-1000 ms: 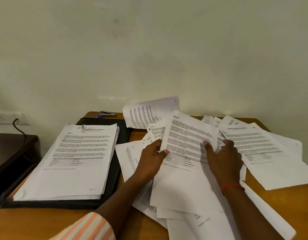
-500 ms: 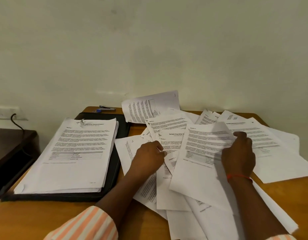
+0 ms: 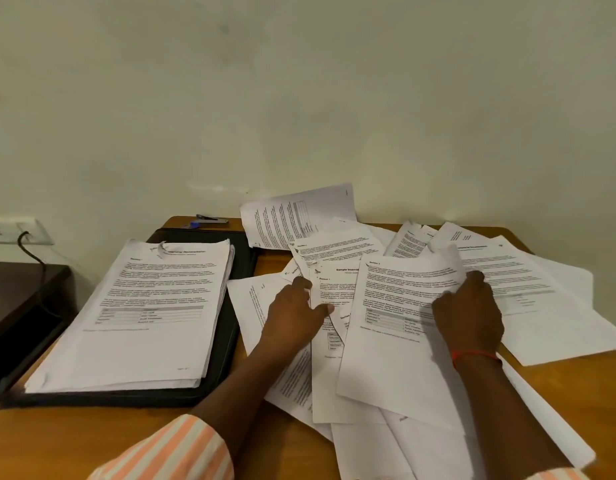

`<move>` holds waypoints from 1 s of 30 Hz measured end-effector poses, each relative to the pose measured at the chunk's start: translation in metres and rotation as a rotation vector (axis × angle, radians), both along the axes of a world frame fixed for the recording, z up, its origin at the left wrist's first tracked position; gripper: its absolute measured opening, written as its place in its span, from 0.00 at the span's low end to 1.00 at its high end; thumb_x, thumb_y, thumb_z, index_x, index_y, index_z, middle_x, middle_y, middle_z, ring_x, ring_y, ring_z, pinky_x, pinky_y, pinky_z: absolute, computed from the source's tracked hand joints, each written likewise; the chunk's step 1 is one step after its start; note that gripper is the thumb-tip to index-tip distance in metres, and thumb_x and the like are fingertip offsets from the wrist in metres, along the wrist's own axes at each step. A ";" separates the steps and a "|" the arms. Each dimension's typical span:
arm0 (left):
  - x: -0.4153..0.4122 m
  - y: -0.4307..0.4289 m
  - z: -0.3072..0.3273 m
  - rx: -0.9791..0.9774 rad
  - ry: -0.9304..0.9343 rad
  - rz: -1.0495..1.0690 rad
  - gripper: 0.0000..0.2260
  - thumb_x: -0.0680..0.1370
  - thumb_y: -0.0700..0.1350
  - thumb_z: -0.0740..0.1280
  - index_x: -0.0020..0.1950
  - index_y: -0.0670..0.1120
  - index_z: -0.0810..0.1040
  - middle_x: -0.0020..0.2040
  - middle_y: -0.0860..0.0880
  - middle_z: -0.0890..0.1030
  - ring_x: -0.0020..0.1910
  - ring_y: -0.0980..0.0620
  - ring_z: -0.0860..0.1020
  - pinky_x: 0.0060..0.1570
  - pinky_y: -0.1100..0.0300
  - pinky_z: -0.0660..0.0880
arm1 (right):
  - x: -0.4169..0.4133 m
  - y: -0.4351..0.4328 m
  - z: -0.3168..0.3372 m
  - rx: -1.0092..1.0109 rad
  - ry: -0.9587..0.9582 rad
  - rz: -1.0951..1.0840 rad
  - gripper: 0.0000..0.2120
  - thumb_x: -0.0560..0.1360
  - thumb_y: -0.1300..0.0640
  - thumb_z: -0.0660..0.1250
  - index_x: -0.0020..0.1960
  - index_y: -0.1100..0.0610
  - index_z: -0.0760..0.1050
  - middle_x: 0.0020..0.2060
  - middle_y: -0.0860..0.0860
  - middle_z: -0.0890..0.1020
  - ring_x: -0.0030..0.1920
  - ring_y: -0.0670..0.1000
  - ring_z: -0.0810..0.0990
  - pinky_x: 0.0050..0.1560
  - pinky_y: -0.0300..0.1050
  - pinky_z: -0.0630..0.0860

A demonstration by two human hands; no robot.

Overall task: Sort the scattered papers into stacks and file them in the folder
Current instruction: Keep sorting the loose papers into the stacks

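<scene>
My right hand (image 3: 467, 313) pinches a printed sheet (image 3: 396, 292) by its right edge, above the loose papers (image 3: 549, 317). My left hand (image 3: 292, 317) lies on them (I cannot tell its grip). A neat stack (image 3: 150, 306) sits on the black folder (image 3: 235, 327), far left.

Right hand (image 3: 467, 313) grips a printed sheet (image 3: 396, 296); left hand (image 3: 292, 317) touches scattered papers (image 3: 542, 323).
</scene>
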State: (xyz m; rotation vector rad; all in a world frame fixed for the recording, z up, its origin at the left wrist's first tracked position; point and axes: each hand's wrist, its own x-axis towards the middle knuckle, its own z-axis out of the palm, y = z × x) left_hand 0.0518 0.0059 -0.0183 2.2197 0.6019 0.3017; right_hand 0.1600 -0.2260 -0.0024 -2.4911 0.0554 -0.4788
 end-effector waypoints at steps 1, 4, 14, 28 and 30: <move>0.000 0.000 0.001 -0.023 -0.014 -0.001 0.25 0.77 0.56 0.74 0.70 0.51 0.71 0.65 0.52 0.78 0.60 0.51 0.78 0.56 0.57 0.74 | 0.000 0.001 -0.001 -0.003 0.031 0.018 0.21 0.76 0.57 0.70 0.63 0.65 0.68 0.54 0.64 0.78 0.54 0.66 0.79 0.50 0.55 0.77; 0.000 -0.001 0.002 -0.096 -0.053 0.009 0.22 0.76 0.53 0.76 0.67 0.53 0.72 0.60 0.54 0.79 0.54 0.54 0.80 0.54 0.56 0.79 | -0.001 0.003 -0.003 -0.005 0.117 0.073 0.26 0.74 0.54 0.73 0.65 0.66 0.67 0.56 0.65 0.79 0.56 0.66 0.79 0.53 0.55 0.77; 0.005 0.007 -0.007 -0.333 -0.206 0.056 0.19 0.75 0.41 0.76 0.64 0.50 0.76 0.58 0.54 0.82 0.53 0.55 0.82 0.54 0.57 0.81 | -0.007 0.007 0.008 0.239 0.098 0.170 0.26 0.76 0.61 0.73 0.71 0.63 0.69 0.70 0.60 0.74 0.69 0.64 0.72 0.66 0.55 0.71; 0.000 0.036 -0.010 0.017 -0.235 0.251 0.11 0.79 0.42 0.66 0.57 0.56 0.75 0.54 0.56 0.84 0.46 0.51 0.85 0.40 0.53 0.84 | 0.008 0.000 -0.001 0.671 0.090 0.058 0.25 0.75 0.70 0.69 0.69 0.61 0.64 0.64 0.58 0.78 0.62 0.58 0.78 0.58 0.43 0.71; -0.001 0.034 -0.007 0.117 -0.273 0.280 0.12 0.80 0.42 0.65 0.56 0.59 0.71 0.53 0.55 0.85 0.43 0.51 0.85 0.37 0.50 0.83 | 0.007 0.004 -0.004 0.673 0.148 0.153 0.27 0.74 0.70 0.71 0.69 0.60 0.66 0.62 0.55 0.79 0.60 0.53 0.77 0.59 0.43 0.70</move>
